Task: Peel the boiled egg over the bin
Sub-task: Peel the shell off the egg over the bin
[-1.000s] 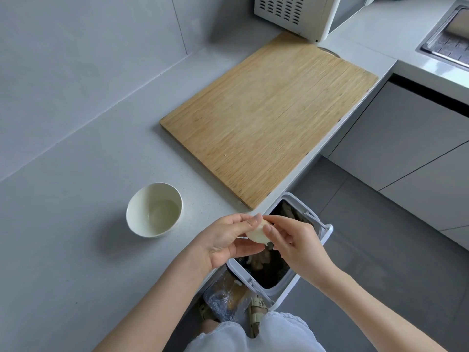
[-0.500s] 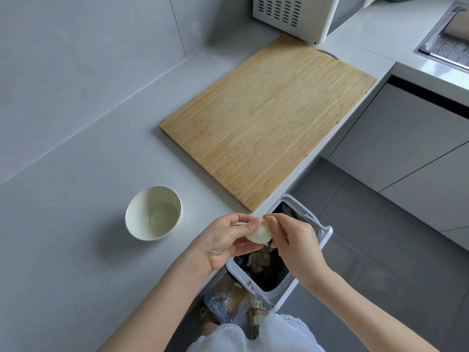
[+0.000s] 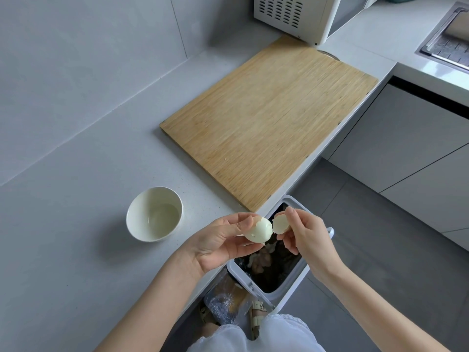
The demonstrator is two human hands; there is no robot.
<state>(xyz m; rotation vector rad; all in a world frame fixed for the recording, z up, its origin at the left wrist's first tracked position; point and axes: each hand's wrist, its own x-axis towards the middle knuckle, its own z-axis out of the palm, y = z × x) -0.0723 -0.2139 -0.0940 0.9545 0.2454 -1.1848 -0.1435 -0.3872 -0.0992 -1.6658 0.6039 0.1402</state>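
My left hand [image 3: 218, 243] holds the boiled egg [image 3: 258, 230] between thumb and fingers, just over the counter edge and the bin. The egg's right side shows bare white; shell still clings at its upper left. My right hand [image 3: 308, 238] pinches a cupped piece of eggshell [image 3: 280, 224] a little to the right of the egg, apart from it. Below both hands stands the white bin [image 3: 295, 288], lid open, with a dark liner and scraps inside.
A white bowl [image 3: 154, 214] with a little water sits on the grey counter left of my hands. A wooden cutting board [image 3: 269, 118] lies behind, a white microwave [image 3: 304, 16] beyond it. A sink [image 3: 449, 44] is at top right. A plastic bag [image 3: 223, 303] lies beside the bin.
My hands were together on the egg; now my right hand has pulled a large piece of shell off to the right, baring the egg white.
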